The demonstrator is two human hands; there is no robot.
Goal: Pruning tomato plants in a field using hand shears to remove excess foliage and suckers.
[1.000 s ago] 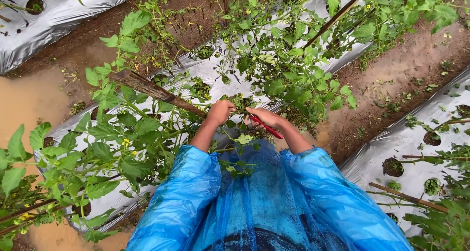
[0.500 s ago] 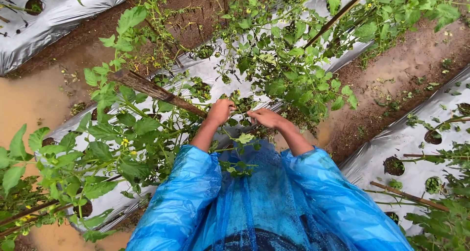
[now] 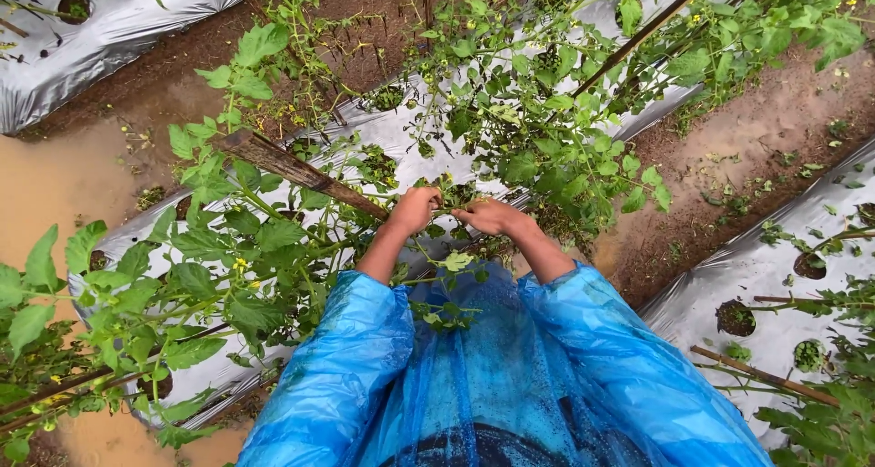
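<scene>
Two wet blue sleeves [image 3: 365, 358] reach forward. The left hand [image 3: 415, 209] is curled at the end of a rough wooden stake [image 3: 292, 168]; the right hand [image 3: 490, 216] has drawn closer to it since a second ago, pinched on a thin stem [image 3: 453, 214]. Leafy plants [image 3: 529, 148] stand on crinkled silver mulch [image 3: 100, 43] beyond, beside muddy water [image 3: 55, 184].

Person wears a thin, see-through blue plastic raincoat [image 3: 497, 376], wet w/ droplets, crinkled & glossy. Both sleeves are wide & baggy, ending approx. at the elbows; forearms bare below. Front panel is more transparent than the sleeves, w/ dark clothing showing through near the bottom edge. Left hand [image 3: 415, 209] & right hand [image 3: 492, 216] are bare: no gloves, rings or watch seen.
</scene>
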